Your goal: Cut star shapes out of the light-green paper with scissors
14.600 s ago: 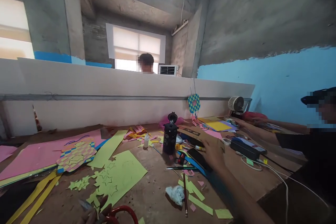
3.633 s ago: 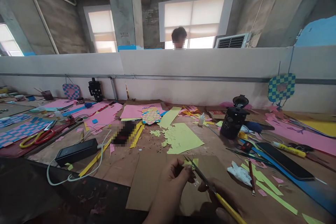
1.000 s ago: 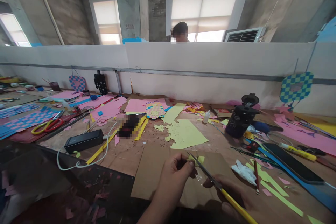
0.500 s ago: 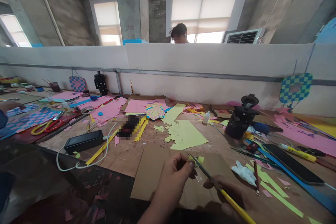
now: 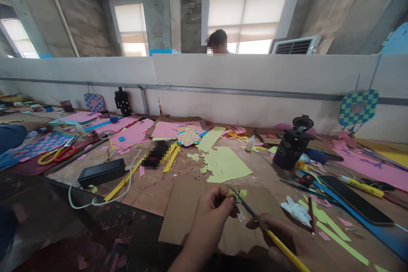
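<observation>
My left hand is closed in a pinch on a small yellow-green paper piece held just above a brown cardboard sheet. My right hand is wrapped round the yellow handle of a pair of scissors, whose blades point up and left into the paper piece. A larger yellow-green sheet with star shapes cut out lies beyond my hands.
A black bottle, a phone, a yellow glue stick, a crumpled tissue and paper strips lie to the right. A black power bank with a white cable and red-yellow scissors lie left. A co-worker's arm reaches in at far left.
My hands, the scissors and the paper piece stay almost still. At the far left a co-worker's sleeve and hand have come further into view.
</observation>
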Action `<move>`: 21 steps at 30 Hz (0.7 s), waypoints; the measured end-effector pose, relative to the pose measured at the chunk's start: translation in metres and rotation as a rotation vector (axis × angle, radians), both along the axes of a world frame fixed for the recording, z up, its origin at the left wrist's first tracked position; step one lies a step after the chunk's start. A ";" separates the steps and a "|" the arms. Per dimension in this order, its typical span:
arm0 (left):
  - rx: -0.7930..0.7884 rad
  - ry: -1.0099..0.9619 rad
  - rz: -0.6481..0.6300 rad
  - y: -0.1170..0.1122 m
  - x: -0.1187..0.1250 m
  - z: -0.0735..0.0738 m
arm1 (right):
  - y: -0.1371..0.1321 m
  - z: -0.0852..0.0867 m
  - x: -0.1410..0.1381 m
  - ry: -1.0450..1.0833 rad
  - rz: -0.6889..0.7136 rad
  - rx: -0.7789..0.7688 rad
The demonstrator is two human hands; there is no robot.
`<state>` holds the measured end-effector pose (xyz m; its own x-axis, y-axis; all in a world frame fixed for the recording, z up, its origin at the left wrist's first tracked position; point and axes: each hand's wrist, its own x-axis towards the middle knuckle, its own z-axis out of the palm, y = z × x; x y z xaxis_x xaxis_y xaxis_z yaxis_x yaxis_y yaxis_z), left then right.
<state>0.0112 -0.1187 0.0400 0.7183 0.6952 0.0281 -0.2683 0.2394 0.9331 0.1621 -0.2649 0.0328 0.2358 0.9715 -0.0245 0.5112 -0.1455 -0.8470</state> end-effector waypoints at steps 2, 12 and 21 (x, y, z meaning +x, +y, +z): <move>-0.007 -0.006 0.002 0.000 0.000 -0.001 | 0.001 0.004 -0.002 -0.024 -0.016 -0.010; -0.017 0.008 -0.006 -0.001 0.002 -0.003 | -0.004 -0.004 -0.002 -0.102 -0.026 -0.072; 0.031 0.022 -0.027 -0.002 0.000 -0.006 | -0.001 -0.026 0.007 0.039 0.047 0.009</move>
